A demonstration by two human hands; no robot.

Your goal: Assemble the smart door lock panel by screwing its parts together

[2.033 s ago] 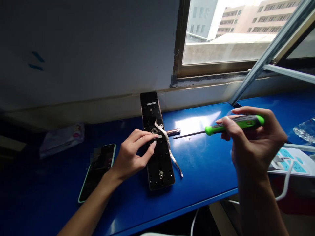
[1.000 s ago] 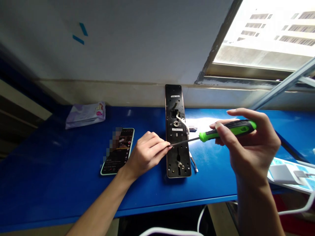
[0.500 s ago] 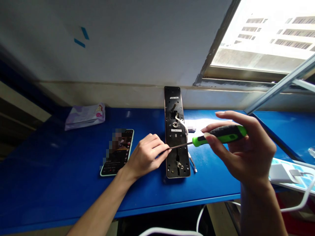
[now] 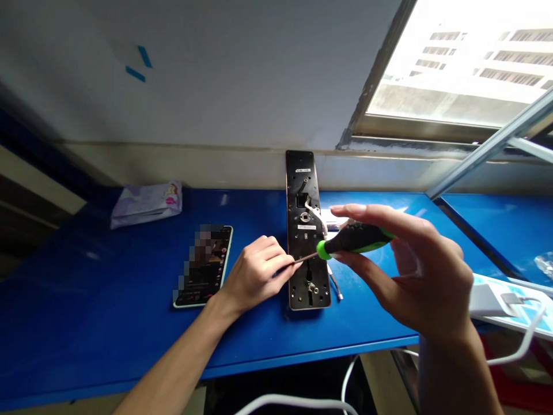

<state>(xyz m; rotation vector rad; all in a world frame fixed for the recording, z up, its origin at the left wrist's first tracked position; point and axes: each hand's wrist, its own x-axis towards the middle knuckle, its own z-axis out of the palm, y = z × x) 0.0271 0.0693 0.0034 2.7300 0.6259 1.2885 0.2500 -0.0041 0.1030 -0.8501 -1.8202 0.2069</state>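
My right hand (image 4: 415, 271) is closed around a black and green screwdriver (image 4: 360, 237), its shaft pointing left. My left hand (image 4: 261, 268) pinches the shaft's end between thumb and fingers. The tip is hidden there, and whether a small part sits at it I cannot tell. Beneath the shaft lies a long black lock panel (image 4: 300, 245), its back side up, with holes, posts and labels. A white cable (image 4: 317, 216) comes out of its opening, and a thin wire with a small plug (image 4: 337, 285) shows at its right edge.
On the blue table (image 4: 142, 323) a phone (image 4: 213, 268) lies left of my left hand. A purple-white packet (image 4: 147, 203) rests near the wall. To the right are a metal bar (image 4: 479, 147) and a white charger (image 4: 490, 300) with its cable. A white cable (image 4: 298, 400) loops below the table edge.
My right hand and the screwdriver have moved left, and less shaft shows outside my left fingers. The handle has turned, showing less green. My left hand stays nearly in place.
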